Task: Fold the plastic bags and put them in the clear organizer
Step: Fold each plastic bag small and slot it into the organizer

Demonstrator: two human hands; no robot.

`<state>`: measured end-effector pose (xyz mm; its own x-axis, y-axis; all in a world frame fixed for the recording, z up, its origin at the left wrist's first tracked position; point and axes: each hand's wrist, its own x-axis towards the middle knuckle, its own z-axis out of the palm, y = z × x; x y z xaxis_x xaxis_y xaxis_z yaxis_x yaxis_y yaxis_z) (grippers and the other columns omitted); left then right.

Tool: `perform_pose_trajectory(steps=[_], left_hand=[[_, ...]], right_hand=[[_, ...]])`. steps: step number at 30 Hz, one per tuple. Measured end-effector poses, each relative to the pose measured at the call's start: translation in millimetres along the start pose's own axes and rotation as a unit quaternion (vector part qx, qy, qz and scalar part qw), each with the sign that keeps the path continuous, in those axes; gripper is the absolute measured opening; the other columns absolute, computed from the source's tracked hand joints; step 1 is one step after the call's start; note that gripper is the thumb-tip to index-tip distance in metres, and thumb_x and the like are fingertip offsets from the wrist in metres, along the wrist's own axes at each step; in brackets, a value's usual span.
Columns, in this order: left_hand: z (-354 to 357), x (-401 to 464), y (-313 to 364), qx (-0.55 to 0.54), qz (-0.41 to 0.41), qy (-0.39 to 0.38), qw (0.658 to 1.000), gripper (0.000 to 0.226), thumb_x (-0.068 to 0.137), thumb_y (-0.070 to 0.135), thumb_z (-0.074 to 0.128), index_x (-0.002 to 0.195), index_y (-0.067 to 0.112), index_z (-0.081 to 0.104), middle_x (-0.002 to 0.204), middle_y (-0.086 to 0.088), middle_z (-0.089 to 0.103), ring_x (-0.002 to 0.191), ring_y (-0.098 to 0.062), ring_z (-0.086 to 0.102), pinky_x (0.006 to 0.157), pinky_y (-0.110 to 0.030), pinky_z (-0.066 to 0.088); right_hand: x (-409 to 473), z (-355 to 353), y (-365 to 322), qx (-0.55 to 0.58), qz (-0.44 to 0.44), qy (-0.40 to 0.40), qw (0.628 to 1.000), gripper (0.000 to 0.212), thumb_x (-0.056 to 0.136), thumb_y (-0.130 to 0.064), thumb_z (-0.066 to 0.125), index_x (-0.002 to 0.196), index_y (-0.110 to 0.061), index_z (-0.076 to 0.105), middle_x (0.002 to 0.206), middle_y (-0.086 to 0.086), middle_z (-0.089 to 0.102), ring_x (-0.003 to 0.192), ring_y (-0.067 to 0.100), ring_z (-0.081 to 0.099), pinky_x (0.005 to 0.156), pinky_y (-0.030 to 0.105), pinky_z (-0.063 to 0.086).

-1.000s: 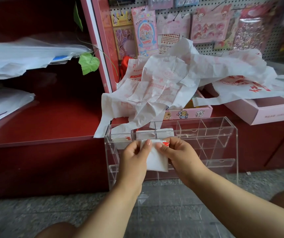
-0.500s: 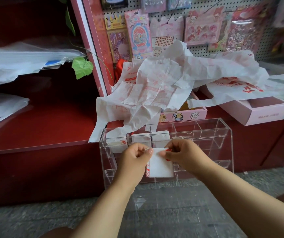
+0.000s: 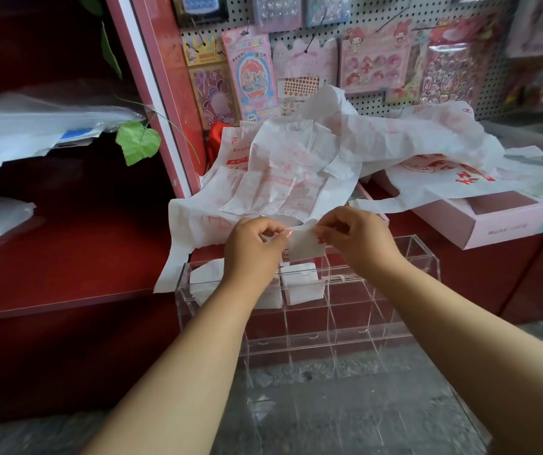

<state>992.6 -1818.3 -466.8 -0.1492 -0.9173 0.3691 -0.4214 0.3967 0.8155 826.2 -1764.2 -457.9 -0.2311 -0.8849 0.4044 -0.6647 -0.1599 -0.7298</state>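
You've lifted the folded bag (image 3: 306, 246) since 0.5 s ago: it was down in front of the clear organizer (image 3: 394, 310), and now it's up above the top rim, over the middle-left compartments. Your left hand (image 3: 252, 246) pinches its left top corner, your right hand (image 3: 357, 239) pinches the right top corner w/ thumb and fingers, so both hands are grasping it and it hangs as a small square between them. The view also shifted, so part of that rise may be head tilt.

What that means, imo: folding's done for this one and you're at the drop-in step. Two folded bags (image 3: 301, 287) already sit in the far-row compartments on the left, right below your hands; the compartments to the right look unfilled. The next free slot is prob. just right of those.

Lots left: the loose bag pile (image 3: 296, 172) on the red shelf (image 3: 83, 257) behind the organizer is unfolded, spilling onto the pink box (image 3: 499, 224) far right.
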Motion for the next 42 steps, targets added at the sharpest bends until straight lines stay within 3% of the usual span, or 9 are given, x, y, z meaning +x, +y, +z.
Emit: perform_pose_trajectory(steps=[8,18,23,29,31,33,37,40,42], left_hand=[[30,-2,-33,0.01,-0.063,0.011,0.998,0.02,0.083,0.025,0.074,0.068,0.036,0.066,0.089,0.0,0.066,0.076,-0.011,0.061,0.068,-0.025,0.047],[37,4,-43,0.213,-0.101,-0.014,0.972,0.014,0.089,0.035,0.065,0.083,0.03,0.077,0.105,0.002,0.06,0.093,-0.028,0.062,0.086,-0.037,0.051],[40,11,-39,0.259,-0.162,-0.053,0.951,0.019,0.087,0.047,0.064,0.087,0.033,0.077,0.111,0.002,0.068,0.098,-0.029,0.063,0.091,-0.04,0.05],[45,16,-36,0.294,-0.197,-0.085,0.931,0.03,0.085,0.055,0.062,0.089,0.03,0.077,0.098,-0.001,0.072,0.094,-0.03,0.064,0.091,-0.04,0.049],[44,16,-35,0.293,-0.192,-0.085,0.933,0.03,0.087,0.054,0.06,0.09,0.03,0.077,0.097,0.0,0.072,0.094,-0.03,0.064,0.091,-0.04,0.049],[43,14,-34,0.286,-0.18,-0.089,0.937,0.033,0.089,0.052,0.057,0.079,0.026,0.074,0.091,-0.001,0.072,0.092,-0.03,0.064,0.092,-0.04,0.049],[39,6,-36,0.247,-0.119,-0.056,0.96,0.053,0.092,0.049,0.054,0.048,0.02,0.049,0.081,-0.007,0.063,0.078,-0.03,0.058,0.085,-0.037,0.048],[32,2,-43,0.149,-0.079,-0.021,0.985,0.055,0.093,0.04,0.057,0.047,0.014,0.04,0.067,-0.008,0.048,0.065,-0.026,0.048,0.066,-0.032,0.039],[26,0,-42,0.084,-0.073,-0.012,0.994,0.048,0.095,0.035,0.057,0.055,0.01,0.046,0.059,-0.001,0.043,0.06,-0.021,0.044,0.06,-0.031,0.034]], right_hand=[[5,31,44,-0.02,0.034,0.002,0.999,0.005,0.085,-0.019,0.072,0.082,-0.016,0.072,0.079,-0.006,0.067,0.067,0.009,0.058,0.068,0.035,0.051],[11,43,51,-0.137,0.039,-0.038,0.989,0.014,0.086,-0.027,0.071,0.081,-0.015,0.077,0.086,-0.003,0.058,0.075,0.018,0.058,0.06,0.028,0.043],[15,46,53,-0.195,0.065,-0.061,0.977,0.029,0.089,-0.032,0.067,0.076,-0.008,0.076,0.067,-0.004,0.064,0.054,0.016,0.055,0.044,0.02,0.029],[15,48,53,-0.215,0.073,-0.054,0.972,0.038,0.09,-0.034,0.065,0.063,-0.008,0.069,0.057,0.002,0.061,0.046,0.015,0.045,0.045,0.018,0.022],[15,48,53,-0.213,0.075,-0.054,0.973,0.047,0.091,-0.033,0.063,0.051,-0.01,0.055,0.048,0.001,0.045,0.046,0.018,0.039,0.046,0.019,0.021],[16,48,54,-0.215,0.076,-0.054,0.972,0.051,0.093,-0.034,0.059,0.049,-0.011,0.048,0.056,0.003,0.05,0.052,0.022,0.047,0.047,0.021,0.025],[13,48,52,-0.2,0.072,-0.054,0.976,0.047,0.097,-0.038,0.05,0.061,-0.011,0.061,0.089,0.002,0.059,0.076,0.021,0.053,0.057,0.027,0.032],[8,42,48,-0.119,0.069,-0.033,0.99,0.041,0.099,-0.037,0.048,0.079,-0.014,0.075,0.091,-0.003,0.057,0.076,0.015,0.054,0.059,0.026,0.036],[6,38,45,-0.057,0.063,-0.006,0.996,0.041,0.1,-0.032,0.049,0.075,-0.01,0.073,0.085,-0.003,0.056,0.068,0.012,0.053,0.06,0.028,0.038]])
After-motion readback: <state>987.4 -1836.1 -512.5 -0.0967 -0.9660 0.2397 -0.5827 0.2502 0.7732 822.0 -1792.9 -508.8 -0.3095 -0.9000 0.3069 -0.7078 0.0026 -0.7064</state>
